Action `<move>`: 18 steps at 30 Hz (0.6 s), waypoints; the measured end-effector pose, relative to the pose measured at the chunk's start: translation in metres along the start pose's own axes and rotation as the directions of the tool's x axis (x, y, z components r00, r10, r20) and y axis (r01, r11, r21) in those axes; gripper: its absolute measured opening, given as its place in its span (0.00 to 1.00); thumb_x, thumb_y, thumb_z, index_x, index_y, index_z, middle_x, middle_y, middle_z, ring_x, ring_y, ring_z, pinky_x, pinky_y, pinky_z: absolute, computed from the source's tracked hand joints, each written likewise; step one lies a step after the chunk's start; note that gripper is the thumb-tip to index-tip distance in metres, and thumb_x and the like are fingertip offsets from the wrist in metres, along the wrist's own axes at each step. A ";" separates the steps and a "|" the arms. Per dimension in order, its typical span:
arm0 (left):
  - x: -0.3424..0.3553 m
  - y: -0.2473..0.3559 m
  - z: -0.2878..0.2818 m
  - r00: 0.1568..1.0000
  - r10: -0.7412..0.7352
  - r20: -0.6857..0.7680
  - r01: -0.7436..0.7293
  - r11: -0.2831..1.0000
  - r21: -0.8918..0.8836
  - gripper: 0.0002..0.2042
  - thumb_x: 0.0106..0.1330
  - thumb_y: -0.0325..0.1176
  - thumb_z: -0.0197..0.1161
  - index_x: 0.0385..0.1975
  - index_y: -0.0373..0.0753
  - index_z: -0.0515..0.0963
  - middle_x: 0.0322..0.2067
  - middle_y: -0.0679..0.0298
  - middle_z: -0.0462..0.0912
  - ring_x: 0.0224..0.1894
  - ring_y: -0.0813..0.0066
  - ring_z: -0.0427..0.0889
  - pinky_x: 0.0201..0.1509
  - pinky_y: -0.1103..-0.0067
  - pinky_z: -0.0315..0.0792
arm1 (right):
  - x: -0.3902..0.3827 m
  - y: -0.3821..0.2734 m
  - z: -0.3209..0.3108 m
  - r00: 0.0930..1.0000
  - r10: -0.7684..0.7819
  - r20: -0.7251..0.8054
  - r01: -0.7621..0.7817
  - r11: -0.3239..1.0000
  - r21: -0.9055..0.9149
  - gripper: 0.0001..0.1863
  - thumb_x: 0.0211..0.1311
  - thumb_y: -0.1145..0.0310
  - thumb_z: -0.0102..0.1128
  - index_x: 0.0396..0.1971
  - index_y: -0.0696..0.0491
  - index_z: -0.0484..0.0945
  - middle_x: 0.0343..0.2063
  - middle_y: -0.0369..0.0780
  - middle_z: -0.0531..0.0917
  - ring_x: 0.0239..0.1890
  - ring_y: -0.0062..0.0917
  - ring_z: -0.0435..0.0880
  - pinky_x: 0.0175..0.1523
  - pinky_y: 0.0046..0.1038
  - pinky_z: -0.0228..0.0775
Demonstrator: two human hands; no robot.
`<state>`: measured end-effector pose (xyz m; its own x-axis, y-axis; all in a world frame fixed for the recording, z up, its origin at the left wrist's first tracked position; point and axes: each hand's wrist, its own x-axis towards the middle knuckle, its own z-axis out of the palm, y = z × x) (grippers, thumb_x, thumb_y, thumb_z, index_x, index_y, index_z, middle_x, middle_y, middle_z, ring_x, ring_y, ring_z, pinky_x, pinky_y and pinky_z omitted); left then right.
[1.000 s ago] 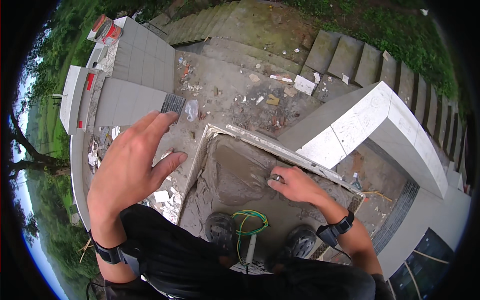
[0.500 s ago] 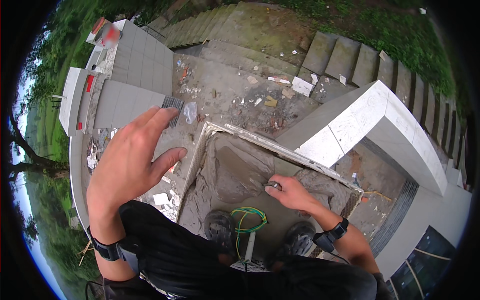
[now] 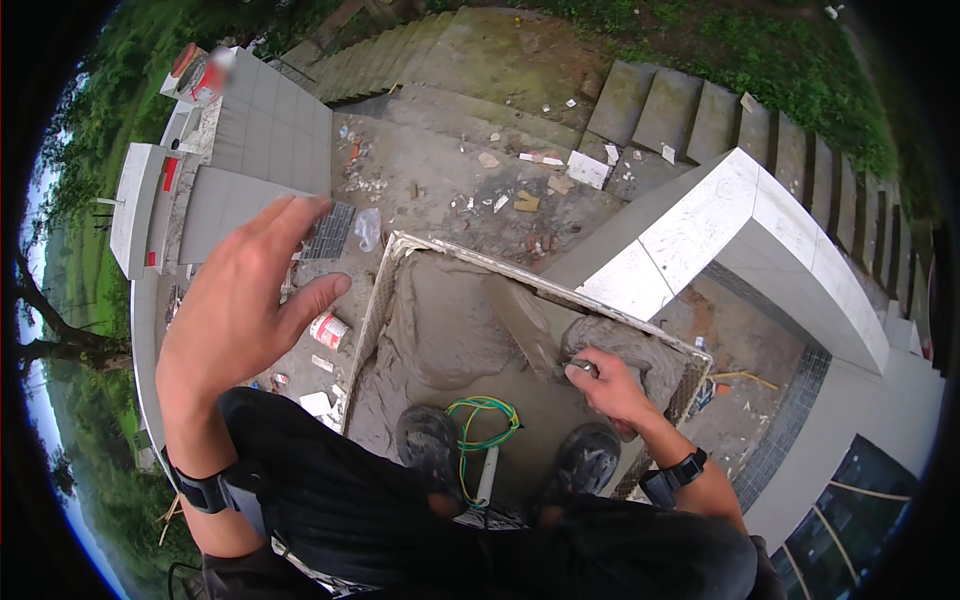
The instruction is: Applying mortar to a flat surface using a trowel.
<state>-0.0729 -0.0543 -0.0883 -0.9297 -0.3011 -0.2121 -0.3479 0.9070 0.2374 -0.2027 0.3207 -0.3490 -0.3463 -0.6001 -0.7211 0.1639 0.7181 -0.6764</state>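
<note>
My left hand [image 3: 235, 305] hangs raised at the left, fingers apart and holding nothing. My right hand [image 3: 607, 385] grips the handle of a trowel [image 3: 520, 322], whose long muddy blade lies in wet grey mortar [image 3: 430, 330]. The mortar covers the top of a square column or platform [image 3: 530, 280] with a raised pale rim. My dark shoes [image 3: 425, 450] stand on it, and between them a coil of green-yellow wire [image 3: 485, 405] loops around the top of a white pipe [image 3: 488, 475].
Far below lie rubble-strewn concrete [image 3: 470, 170] and a red-white can [image 3: 330, 330]. A white-clad angled wall [image 3: 690, 230] rises right, stone steps [image 3: 690, 110] behind it. A tiled wall [image 3: 270, 110] with buckets [image 3: 207, 82] stands upper left; a dark window [image 3: 850, 500] is lower right.
My right hand and trowel have moved right, showing the blade's length across the mortar. My left hand stays raised, slightly further left in view. The whole view has shifted a little.
</note>
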 end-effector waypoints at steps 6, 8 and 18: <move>-0.004 0.004 -0.001 0.999 0.018 -0.030 -0.017 1.000 0.019 0.28 0.65 0.39 0.74 0.60 0.30 0.75 0.46 0.48 0.82 0.50 0.49 0.83 0.57 0.61 0.76 | -0.027 0.014 -0.020 0.970 -0.199 0.141 0.227 0.948 -0.222 0.14 0.73 0.60 0.66 0.45 0.57 0.83 0.22 0.45 0.81 0.25 0.33 0.82 0.33 0.36 0.73; -0.003 0.004 0.000 0.998 0.041 -0.042 -0.040 0.999 0.019 0.27 0.65 0.38 0.73 0.60 0.30 0.75 0.48 0.47 0.82 0.51 0.46 0.82 0.57 0.60 0.75 | -0.028 0.017 -0.021 0.931 -0.253 0.264 0.325 0.905 -0.275 0.15 0.72 0.59 0.66 0.45 0.57 0.83 0.26 0.50 0.84 0.29 0.45 0.84 0.37 0.42 0.75; 0.003 -0.002 0.010 0.991 0.090 -0.100 -0.079 0.991 0.109 0.25 0.70 0.41 0.69 0.61 0.31 0.75 0.51 0.45 0.84 0.56 0.43 0.82 0.60 0.58 0.76 | -0.020 -0.039 -0.054 0.937 -0.191 0.293 0.343 0.672 -0.656 0.18 0.70 0.56 0.64 0.44 0.58 0.81 0.28 0.55 0.85 0.37 0.56 0.86 0.45 0.51 0.77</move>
<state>-0.0735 -0.0541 -0.0989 -0.9647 -0.2458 -0.0942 -0.2577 0.9547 0.1488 -0.2517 0.3237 -0.3001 -0.0850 -0.8028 -0.5901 -0.6146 0.5084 -0.6031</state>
